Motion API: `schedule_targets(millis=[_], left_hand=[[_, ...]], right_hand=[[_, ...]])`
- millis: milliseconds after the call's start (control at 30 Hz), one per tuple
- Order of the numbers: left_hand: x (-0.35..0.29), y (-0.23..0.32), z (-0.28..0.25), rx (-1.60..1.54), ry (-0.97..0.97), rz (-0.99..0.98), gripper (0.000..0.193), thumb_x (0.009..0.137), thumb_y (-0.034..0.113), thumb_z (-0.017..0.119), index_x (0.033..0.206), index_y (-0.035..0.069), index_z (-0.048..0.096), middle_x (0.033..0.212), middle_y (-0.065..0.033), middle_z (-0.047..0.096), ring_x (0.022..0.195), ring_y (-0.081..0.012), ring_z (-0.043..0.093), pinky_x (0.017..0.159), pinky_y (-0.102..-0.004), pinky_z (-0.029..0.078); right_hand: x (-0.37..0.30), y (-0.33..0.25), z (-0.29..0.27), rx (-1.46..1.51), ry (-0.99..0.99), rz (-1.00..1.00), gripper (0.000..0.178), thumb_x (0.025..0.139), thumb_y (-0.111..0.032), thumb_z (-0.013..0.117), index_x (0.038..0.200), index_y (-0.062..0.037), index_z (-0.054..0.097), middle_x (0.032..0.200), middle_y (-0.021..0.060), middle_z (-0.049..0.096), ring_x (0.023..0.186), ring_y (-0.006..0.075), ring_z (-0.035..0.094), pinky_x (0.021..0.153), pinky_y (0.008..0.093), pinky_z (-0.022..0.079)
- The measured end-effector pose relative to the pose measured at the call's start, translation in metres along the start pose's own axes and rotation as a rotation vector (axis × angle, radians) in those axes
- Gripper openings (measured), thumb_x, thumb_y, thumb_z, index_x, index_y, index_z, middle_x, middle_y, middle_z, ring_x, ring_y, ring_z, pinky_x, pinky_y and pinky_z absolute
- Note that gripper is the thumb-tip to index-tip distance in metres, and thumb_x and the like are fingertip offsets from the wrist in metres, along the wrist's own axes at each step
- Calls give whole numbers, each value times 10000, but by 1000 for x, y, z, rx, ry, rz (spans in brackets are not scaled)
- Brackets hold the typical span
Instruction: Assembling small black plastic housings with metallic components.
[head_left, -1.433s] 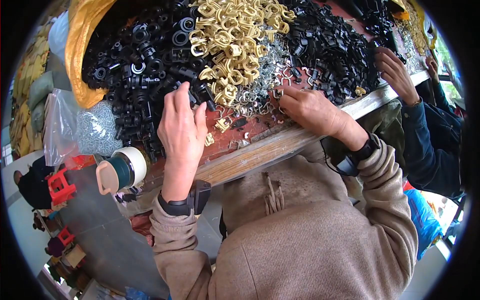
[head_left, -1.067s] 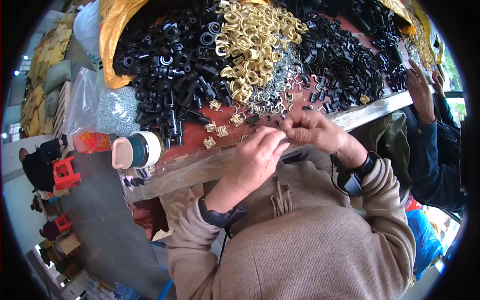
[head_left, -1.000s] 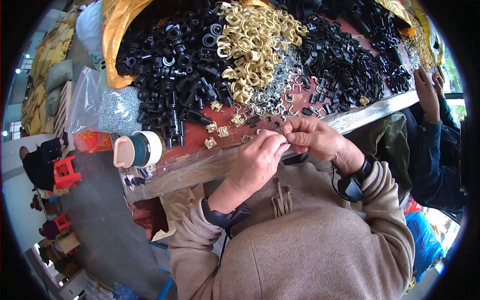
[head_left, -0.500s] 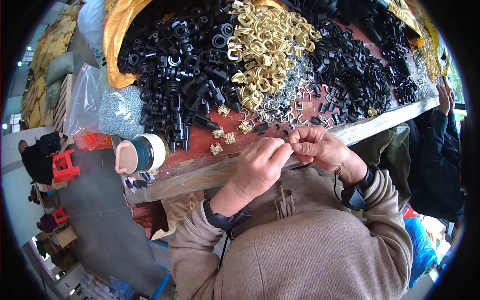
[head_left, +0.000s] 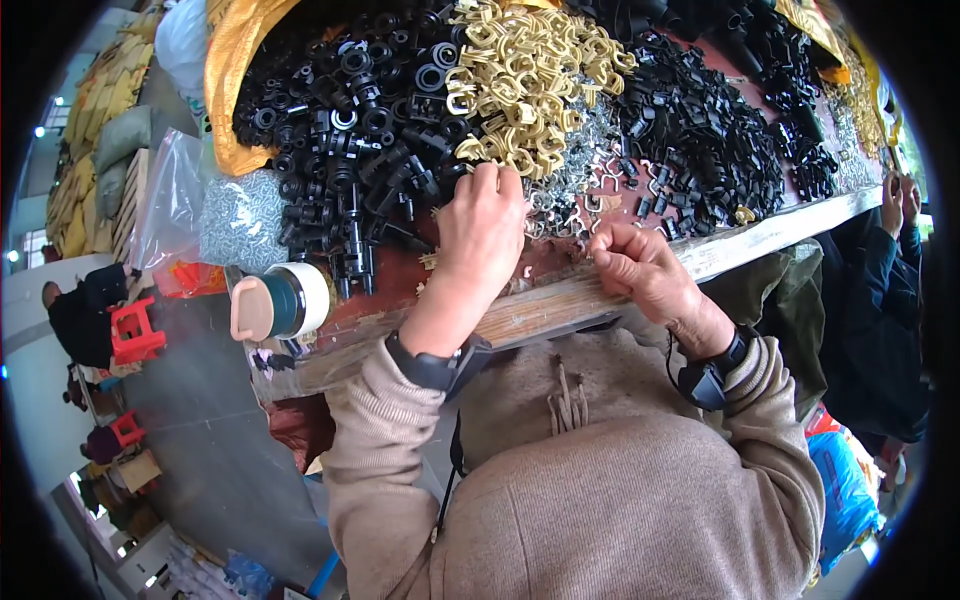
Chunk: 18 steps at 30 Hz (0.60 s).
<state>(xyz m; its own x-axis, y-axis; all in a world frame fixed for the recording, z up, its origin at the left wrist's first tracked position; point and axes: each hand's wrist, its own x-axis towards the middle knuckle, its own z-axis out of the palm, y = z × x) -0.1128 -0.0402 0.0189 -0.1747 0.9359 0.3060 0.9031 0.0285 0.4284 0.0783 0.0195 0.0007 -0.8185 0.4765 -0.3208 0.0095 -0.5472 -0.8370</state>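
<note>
My left hand point(head_left: 482, 225) reaches over the table to the near edge of a heap of cream plastic clips point(head_left: 530, 85). Its fingers are curled together and their tips are hidden, so what they hold cannot be made out. Close to the wooden front edge, my right hand point(head_left: 645, 275) is closed in a pinch of thumb and forefinger; anything in it is too small to name. Small bent metal hooks point(head_left: 565, 205) lie between the hands. Small black plastic pieces point(head_left: 700, 130) are heaped beyond my right hand, and larger black plastic fittings point(head_left: 350, 140) left of my left hand.
At the table's left end stand a lidded cup point(head_left: 285, 303) and a clear bag of metal hooks point(head_left: 240, 220). A worn wooden edge point(head_left: 545, 308) runs along the front. Another person point(head_left: 875, 320) is at the far right, and a red stool point(head_left: 138, 330) stands on the floor at left.
My hands have come apart. The left has moved forward and left to the cream clips, covering the loose ones there; the right has stayed near the table edge, still pinched.
</note>
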Motion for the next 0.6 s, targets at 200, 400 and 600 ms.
schedule_targets(millis=[200, 400, 600], left_hand=[[-9, -22, -15, 216, 178, 25, 225, 728, 114, 594, 912, 21, 502, 937, -139, 489, 712, -282, 570, 532, -375, 490], [-8, -34, -12, 218, -18, 16, 199, 747, 84, 563, 936, 57, 505, 923, -131, 495, 659, -255, 572, 502, -363, 482], [-18, -42, -30, -725, 65, -571, 236, 788, 130, 563, 1010, 75, 505, 915, -59, 511, 594, -150, 565, 500, -291, 481]], right_hand=[[-6, 8, -11, 96, 75, -101, 103, 850, -155, 509, 821, -58, 492, 595, -67, 384, 470, 25, 290, 423, 177, 223], [1, 10, -4, 90, 77, -161, 89, 851, -149, 505, 824, -66, 485, 591, -65, 374, 465, 31, 271, 423, 184, 209], [-3, 12, -4, 8, 101, -211, 73, 851, -133, 499, 826, -67, 481, 616, -52, 394, 489, 48, 294, 444, 196, 238]])
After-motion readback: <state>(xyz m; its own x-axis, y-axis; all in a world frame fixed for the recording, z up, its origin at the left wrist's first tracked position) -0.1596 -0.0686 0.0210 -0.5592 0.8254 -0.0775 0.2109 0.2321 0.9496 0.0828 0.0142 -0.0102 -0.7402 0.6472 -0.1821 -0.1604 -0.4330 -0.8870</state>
